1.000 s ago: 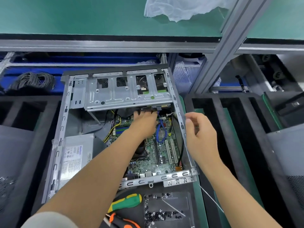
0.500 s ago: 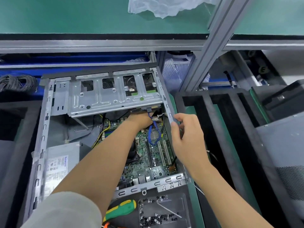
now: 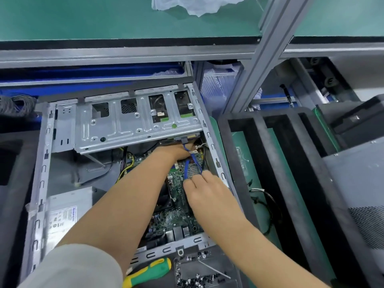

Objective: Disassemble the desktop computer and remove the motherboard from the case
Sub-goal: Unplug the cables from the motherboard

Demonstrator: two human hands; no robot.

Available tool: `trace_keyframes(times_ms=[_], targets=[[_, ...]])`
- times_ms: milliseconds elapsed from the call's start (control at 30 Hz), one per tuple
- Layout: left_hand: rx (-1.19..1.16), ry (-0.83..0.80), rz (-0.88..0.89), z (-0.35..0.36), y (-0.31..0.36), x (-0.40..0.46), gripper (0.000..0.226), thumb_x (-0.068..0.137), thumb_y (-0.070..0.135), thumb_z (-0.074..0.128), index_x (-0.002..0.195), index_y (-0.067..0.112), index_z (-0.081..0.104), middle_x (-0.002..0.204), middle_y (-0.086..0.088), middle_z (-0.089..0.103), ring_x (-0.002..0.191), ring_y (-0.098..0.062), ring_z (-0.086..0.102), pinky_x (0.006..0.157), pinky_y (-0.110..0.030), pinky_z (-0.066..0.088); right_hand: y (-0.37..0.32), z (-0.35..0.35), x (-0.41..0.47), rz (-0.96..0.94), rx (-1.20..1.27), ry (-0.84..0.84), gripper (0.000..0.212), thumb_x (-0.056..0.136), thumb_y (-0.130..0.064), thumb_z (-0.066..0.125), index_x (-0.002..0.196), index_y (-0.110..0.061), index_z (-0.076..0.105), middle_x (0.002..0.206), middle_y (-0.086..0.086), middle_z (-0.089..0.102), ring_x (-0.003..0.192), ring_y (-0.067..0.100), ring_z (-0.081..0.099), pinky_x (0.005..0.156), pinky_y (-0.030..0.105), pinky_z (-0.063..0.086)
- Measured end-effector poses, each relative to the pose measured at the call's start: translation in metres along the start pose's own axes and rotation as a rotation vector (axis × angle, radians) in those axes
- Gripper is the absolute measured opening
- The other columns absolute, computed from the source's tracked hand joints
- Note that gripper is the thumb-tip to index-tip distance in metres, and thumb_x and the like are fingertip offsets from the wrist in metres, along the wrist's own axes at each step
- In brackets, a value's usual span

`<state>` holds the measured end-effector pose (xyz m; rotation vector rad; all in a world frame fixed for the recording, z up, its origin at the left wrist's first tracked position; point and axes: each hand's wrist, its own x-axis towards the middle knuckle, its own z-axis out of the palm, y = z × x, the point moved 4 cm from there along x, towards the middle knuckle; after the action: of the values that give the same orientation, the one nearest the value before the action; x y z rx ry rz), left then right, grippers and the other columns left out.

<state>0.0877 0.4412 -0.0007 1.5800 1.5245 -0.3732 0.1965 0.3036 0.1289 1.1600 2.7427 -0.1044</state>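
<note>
Lying open on a dark bench, case [image 3: 44, 163], green shelf [image 3: 104, 17] above, both grips unclear.

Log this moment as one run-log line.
step: unplugging cables | left hand: under drive cage | right hand: at blue cable | motherboard: in case

Case [image 3: 44, 163] seen as bare dull sheet metal; motherboard [image 3: 176, 217] glossy green; screwdriver [image 3: 149, 271] handle smooth plastic; foam tray [image 3: 276, 146] matt black.
</note>
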Motion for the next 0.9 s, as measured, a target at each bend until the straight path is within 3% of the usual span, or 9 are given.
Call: trace_keyframes(times_ms=[67, 167, 267, 367, 467, 567, 700, 800, 900], targets=[[0.025, 0.016, 0.026, 0.0, 0.002, -0.001, 0.043, 0.105, 0.041, 0.023, 0.14, 0.022, 0.039, 0.154, -0.005, 0.035, 0.136, -0.023, 0.037, 0.111, -0.039, 0.025, -0.003, 0.008, 0.009, 0.065, 0.064, -0.184, 0.028, 0.086, 0.005, 0.049, 0.112, -0.001, 0.056, 0.11, 0.019, 0.06, 0.102, 0.034, 0.056, 0.084, 0.04, 0.046], [0.018, 0.029, 0.076, 0.0, 0.003, -0.003, 0.03, 0.105, 0.034, 0.025, 0.114, 0.017, 0.048, 0.137, -0.01, 0.049, 0.117, -0.025, 0.048, 0.097, -0.036, 0.033, -0.004, 0.022, 0.024, 0.21, 0.091, -0.371, 0.03, 0.092, 0.006, 0.047, 0.12, 0.004, 0.056, 0.12, 0.023, 0.056, 0.111, 0.037, 0.056, 0.083, 0.041, 0.048], [-0.007, 0.056, 0.087, 0.001, 0.003, -0.001, 0.027, 0.104, 0.028, 0.027, 0.079, 0.025, 0.037, 0.103, -0.004, 0.051, 0.089, -0.018, 0.042, 0.084, -0.031, 0.032, -0.001, 0.034, 0.031, 0.304, 0.067, -0.433, 0.028, 0.095, 0.002, 0.045, 0.119, 0.001, 0.057, 0.12, 0.018, 0.059, 0.111, 0.034, 0.057, 0.075, 0.036, 0.048], [-0.001, 0.083, 0.091, 0.001, 0.003, 0.002, 0.024, 0.104, 0.029, 0.028, 0.081, 0.025, 0.035, 0.093, 0.004, 0.046, 0.09, -0.017, 0.041, 0.084, -0.032, 0.033, 0.008, 0.045, 0.037, 0.337, 0.044, -0.49, 0.026, 0.097, -0.004, 0.045, 0.12, -0.004, 0.057, 0.121, 0.013, 0.059, 0.109, 0.028, 0.061, 0.067, 0.032, 0.042], [-0.016, 0.077, 0.085, 0.004, 0.0, 0.007, 0.022, 0.104, 0.033, 0.028, 0.086, 0.025, 0.038, 0.095, 0.004, 0.048, 0.091, -0.018, 0.042, 0.084, -0.032, 0.034, 0.012, 0.056, 0.041, 0.411, 0.127, -0.55, 0.029, 0.099, -0.011, 0.044, 0.126, -0.005, 0.054, 0.128, 0.013, 0.054, 0.115, 0.03, 0.057, 0.069, 0.035, 0.041], [-0.013, 0.094, 0.07, 0.006, -0.002, 0.011, 0.021, 0.104, 0.032, 0.028, 0.089, 0.022, 0.039, 0.098, -0.001, 0.049, 0.084, -0.017, 0.039, 0.078, -0.033, 0.033, 0.012, 0.063, 0.045, 0.463, 0.183, -0.574, 0.033, 0.098, -0.008, 0.045, 0.131, -0.006, 0.052, 0.133, 0.013, 0.052, 0.12, 0.032, 0.054, 0.077, 0.036, 0.046], [-0.016, 0.123, 0.059, 0.008, -0.002, 0.015, 0.021, 0.103, 0.035, 0.029, 0.109, 0.02, 0.041, 0.106, 0.0, 0.05, 0.095, -0.021, 0.048, 0.082, -0.033, 0.036, 0.016, 0.066, 0.044, 0.516, 0.206, -0.57, 0.036, 0.102, -0.007, 0.037, 0.138, -0.002, 0.043, 0.139, 0.014, 0.047, 0.127, 0.03, 0.049, 0.091, 0.035, 0.048], [-0.017, 0.143, 0.041, 0.009, -0.003, 0.015, 0.017, 0.103, 0.032, 0.031, 0.092, 0.023, 0.04, 0.098, -0.005, 0.055, 0.083, -0.02, 0.048, 0.075, -0.033, 0.039, 0.019, 0.065, 0.046, 0.547, 0.238, -0.541, 0.036, 0.102, -0.002, 0.036, 0.136, -0.001, 0.044, 0.139, 0.013, 0.048, 0.127, 0.029, 0.05, 0.089, 0.035, 0.05], [-0.023, 0.166, 0.028, 0.008, -0.003, 0.013, 0.028, 0.102, 0.029, 0.032, 0.074, 0.024, 0.033, 0.08, -0.002, 0.049, 0.068, -0.015, 0.038, 0.068, -0.031, 0.033, 0.025, 0.064, 0.049, 0.59, 0.292, -0.54, 0.037, 0.1, 0.0, 0.04, 0.136, -0.004, 0.047, 0.14, 0.012, 0.048, 0.128, 0.028, 0.049, 0.09, 0.036, 0.05]])
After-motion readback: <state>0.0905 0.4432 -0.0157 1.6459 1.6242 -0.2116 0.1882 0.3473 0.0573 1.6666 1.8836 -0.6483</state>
